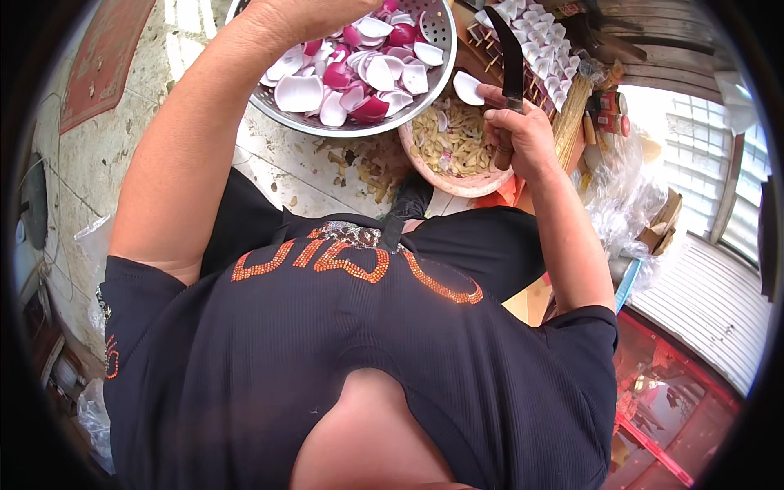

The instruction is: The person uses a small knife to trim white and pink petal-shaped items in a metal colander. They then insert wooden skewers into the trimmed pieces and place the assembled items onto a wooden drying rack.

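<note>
My right hand [523, 135] is closed round the handle of a knife [512, 61] with a dark, curved blade pointing up and away. A white onion piece [468, 88] sits at the fingertips of that same hand, above the rim of a pink bowl [457, 188]. Small pale yellowish pieces [445, 147] fill the bowl. At the top edge, my left hand [306, 12] reaches over a metal colander [314, 127]; its fingers are mostly cut off by the frame. Purple and white onion pieces [371, 73] are heaped in the colander.
Beyond my right hand lie rows of white pieces on wooden sticks [539, 49]. Beside them are a bundle of thin sticks [574, 114], red-lidded jars [612, 113] and clear plastic bags [616, 188]. Brown scraps [367, 171] litter the tiled floor. A red crate [678, 408] stands lower right.
</note>
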`<action>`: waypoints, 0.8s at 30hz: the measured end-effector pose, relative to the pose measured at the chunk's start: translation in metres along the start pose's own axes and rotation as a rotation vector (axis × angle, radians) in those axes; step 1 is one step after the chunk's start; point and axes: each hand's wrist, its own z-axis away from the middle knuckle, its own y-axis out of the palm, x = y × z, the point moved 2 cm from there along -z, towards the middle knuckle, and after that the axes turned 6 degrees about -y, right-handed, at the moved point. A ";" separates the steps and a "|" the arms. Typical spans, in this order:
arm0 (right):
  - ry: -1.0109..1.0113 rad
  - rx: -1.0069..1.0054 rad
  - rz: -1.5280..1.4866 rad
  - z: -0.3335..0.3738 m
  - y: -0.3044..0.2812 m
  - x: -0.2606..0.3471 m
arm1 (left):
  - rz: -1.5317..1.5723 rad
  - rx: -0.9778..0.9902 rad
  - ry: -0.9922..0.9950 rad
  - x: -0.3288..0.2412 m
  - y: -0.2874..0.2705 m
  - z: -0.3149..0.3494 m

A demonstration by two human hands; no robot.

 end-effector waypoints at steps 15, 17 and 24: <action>-0.078 -0.023 -0.151 -0.026 0.073 0.007 | -0.439 -0.182 -0.046 0.080 -0.033 -0.052; -0.115 0.034 -0.179 -0.022 0.081 0.017 | -0.513 -0.183 -0.079 0.097 -0.029 -0.066; -0.116 0.110 -0.115 -0.015 0.083 0.011 | -0.785 0.026 -0.400 0.106 0.005 -0.089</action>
